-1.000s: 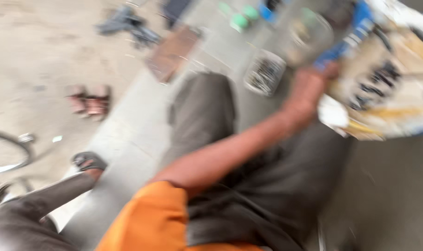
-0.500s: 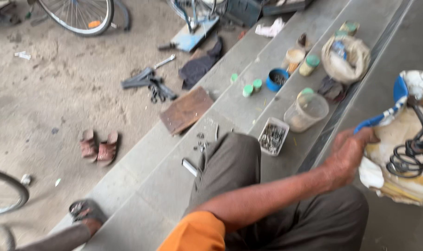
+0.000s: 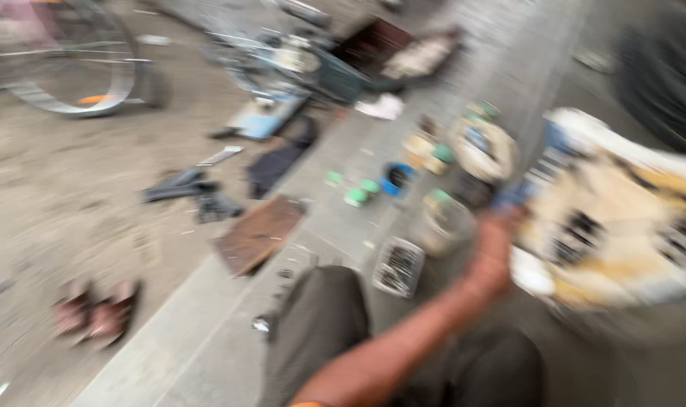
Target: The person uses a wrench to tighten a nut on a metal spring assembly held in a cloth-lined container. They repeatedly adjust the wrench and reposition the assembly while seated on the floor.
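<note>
The view is heavily blurred. My right hand (image 3: 494, 256) reaches out to the right, its arm crossing my dark-trousered knee (image 3: 320, 324). The hand is at the edge of a white and yellow sack (image 3: 622, 218) with dark parts lying in it, and looks closed on the sack's blue strap (image 3: 518, 194). Just left of the hand stand a clear plastic tub (image 3: 445, 222) and a small tray of metal bits (image 3: 397, 266) on the concrete step. My left hand is out of view.
Along the step sit a blue cup (image 3: 396, 177), green caps (image 3: 358, 192) and a round pale bundle (image 3: 482, 147). On the dirt ground lie a wooden board (image 3: 258, 234), dark tools (image 3: 185, 188), sandals (image 3: 94, 313) and a bicycle wheel (image 3: 71, 68).
The view has swung up and left and blurred again. My right hand stays at the sack's blue strap, with the sack now closer and higher in view.
</note>
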